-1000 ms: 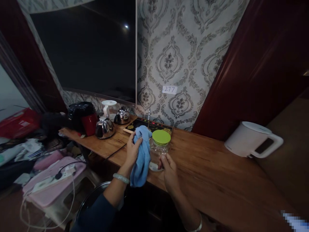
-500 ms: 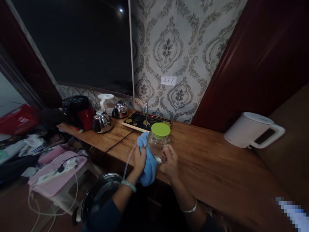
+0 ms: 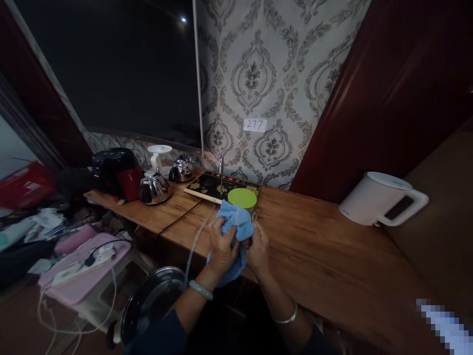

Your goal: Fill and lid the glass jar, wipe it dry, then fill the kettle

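Observation:
A blue cloth (image 3: 236,222) is bunched in my left hand (image 3: 221,246), its fingers closed round it and pressing it against the near side of a glass jug. The jug has a flat green lid (image 3: 242,197); most of its clear body is behind the cloth. My right hand (image 3: 257,249) is closed at the jug's right side, on its handle, which the fingers largely hide. Just behind the jug lies a black tea stove panel (image 3: 207,186) with gold flowers and a thin metal spout (image 3: 221,172).
Two steel kettles (image 3: 154,188), a white-lidded clear pot (image 3: 159,149) and a red-black appliance (image 3: 127,177) stand left on the wooden table (image 3: 310,236). A white electric kettle (image 3: 373,197) is at right. Below left are a metal basin (image 3: 127,305) with a clear hose (image 3: 192,246) and a pink stool (image 3: 66,288).
My left hand has moved the cloth from the jug's left side across its front, covering most of the glass. My right hand keeps its hold at the handle.

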### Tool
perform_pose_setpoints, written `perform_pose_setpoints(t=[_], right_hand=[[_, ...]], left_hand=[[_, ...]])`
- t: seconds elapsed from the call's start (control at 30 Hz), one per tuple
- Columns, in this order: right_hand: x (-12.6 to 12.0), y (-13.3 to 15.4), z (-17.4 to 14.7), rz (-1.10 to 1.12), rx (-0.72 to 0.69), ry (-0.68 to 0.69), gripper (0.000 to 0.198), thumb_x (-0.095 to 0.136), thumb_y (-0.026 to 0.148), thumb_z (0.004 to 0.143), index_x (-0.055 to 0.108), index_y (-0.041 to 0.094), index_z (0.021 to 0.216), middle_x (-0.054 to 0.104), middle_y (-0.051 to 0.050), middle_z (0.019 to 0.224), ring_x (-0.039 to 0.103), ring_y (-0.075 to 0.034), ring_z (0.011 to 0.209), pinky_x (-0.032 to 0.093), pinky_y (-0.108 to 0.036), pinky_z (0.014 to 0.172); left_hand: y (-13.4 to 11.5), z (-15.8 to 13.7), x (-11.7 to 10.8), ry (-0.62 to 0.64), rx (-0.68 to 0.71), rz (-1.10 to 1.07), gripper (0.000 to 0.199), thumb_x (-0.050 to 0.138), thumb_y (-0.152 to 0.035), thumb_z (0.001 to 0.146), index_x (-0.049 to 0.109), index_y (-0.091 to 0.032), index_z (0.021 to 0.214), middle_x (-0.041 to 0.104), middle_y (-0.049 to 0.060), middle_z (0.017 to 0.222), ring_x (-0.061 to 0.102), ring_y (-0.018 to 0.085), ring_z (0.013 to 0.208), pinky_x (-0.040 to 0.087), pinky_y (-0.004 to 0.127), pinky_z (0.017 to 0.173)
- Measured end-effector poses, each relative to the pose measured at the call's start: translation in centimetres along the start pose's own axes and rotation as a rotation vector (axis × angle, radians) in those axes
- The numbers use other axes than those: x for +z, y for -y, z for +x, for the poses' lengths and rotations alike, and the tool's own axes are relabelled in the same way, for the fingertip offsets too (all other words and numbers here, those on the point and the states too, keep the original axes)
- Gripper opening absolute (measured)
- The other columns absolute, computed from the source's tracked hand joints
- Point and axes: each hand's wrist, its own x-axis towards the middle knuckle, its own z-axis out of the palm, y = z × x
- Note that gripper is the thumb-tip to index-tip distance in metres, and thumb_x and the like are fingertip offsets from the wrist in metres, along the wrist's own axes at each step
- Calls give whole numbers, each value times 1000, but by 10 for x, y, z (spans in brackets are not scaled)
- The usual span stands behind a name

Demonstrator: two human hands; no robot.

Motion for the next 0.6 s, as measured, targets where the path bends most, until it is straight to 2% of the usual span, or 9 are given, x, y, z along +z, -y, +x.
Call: perform_pose_setpoints(t=[0.13, 0.2, 0.27, 0.4, 0.47, 0.53, 0.6], right_hand=[[-1, 0, -1, 2, 27, 12, 45, 52, 64, 91, 46, 26, 67, 39, 8, 53, 32, -11, 46, 27, -25, 42], [0, 1, -2, -5, 44, 20, 47, 52, 65, 91, 45, 25, 67, 40, 8, 52, 31, -10, 45, 26, -24, 42], [1, 4, -1, -5, 58, 26, 48, 54, 66, 90, 45, 25, 65, 40, 8, 51, 31, -9, 45, 26, -23, 42], [-3, 13, 6, 41, 99, 3, 49, 64, 66, 80, 44, 25, 62, 35, 10, 48, 28, -7, 41, 23, -21, 39], [-8, 17, 11, 51, 121, -8, 50, 68, 64, 76, 43, 24, 60, 32, 11, 47, 25, -6, 40, 21, -20, 38], [-14, 19, 16, 46, 140, 14, 49, 69, 62, 76, 42, 24, 59, 31, 11, 47, 25, -6, 40, 21, -19, 38], [-21, 19, 20, 36, 146, 41, 49, 69, 61, 77, 42, 24, 59, 31, 11, 46, 25, -6, 39, 20, -19, 38]], left_hand=[[17, -35, 3, 106, -172, -90, 30, 63, -31, 83, 69, -18, 109, 57, 16, 118, 56, 30, 109, 50, 47, 92], [25, -45, 2, 149, -354, -174, 33, 64, -31, 80, 69, -17, 109, 61, 14, 109, 59, 30, 103, 51, 46, 89], [32, -43, -1, 140, -558, -302, 32, 64, -33, 78, 70, -17, 105, 66, 12, 102, 63, 29, 99, 52, 45, 89], [46, -10, -13, 4, -910, -640, 37, 69, -46, 78, 72, -18, 102, 73, 7, 97, 67, 26, 95, 52, 39, 91], [52, 14, -17, -77, -1031, -770, 43, 72, -50, 76, 72, -17, 104, 74, 5, 93, 68, 23, 89, 54, 35, 86], [55, 36, -16, -137, -1074, -872, 45, 75, -51, 73, 72, -17, 102, 75, 4, 88, 69, 20, 81, 55, 31, 79], [57, 53, -9, -150, -1052, -952, 46, 78, -51, 70, 73, -17, 101, 76, 4, 90, 70, 19, 81, 56, 30, 78]])
